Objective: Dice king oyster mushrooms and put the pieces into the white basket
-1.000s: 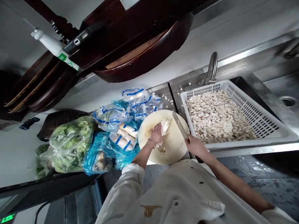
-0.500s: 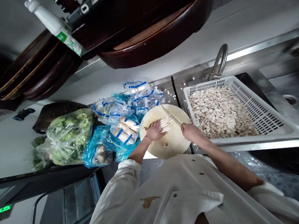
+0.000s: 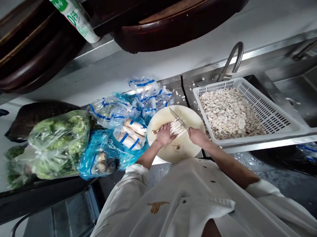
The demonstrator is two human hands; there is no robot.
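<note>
On the round cutting board (image 3: 188, 149) lies a bundle of pale mushroom strips (image 3: 177, 127). My left hand (image 3: 165, 133) presses over the left end of the strips, its fingers on top and its thumb apart toward me. In my right hand (image 3: 197, 136) is the handle of a knife (image 3: 178, 117), fingers closed round it. The blade slants up and left across the board, at the right end of the strips. A small brown scrap sits on the board nearer to me.
Right of the board, a white perforated basket (image 3: 256, 140) holds chopped mushroom pieces (image 3: 228, 114), beside a curved faucet (image 3: 235, 56). Left are bagged whole mushrooms (image 3: 134, 134), blue plastic bags (image 3: 95, 158) and bagged green vegetables (image 3: 60, 142). Dark round trays (image 3: 175, 35) overhang the counter.
My right hand and the knife have shifted slightly left, bringing the blade closer to the strips. My left hand stays on them. The camera view has shifted too.
</note>
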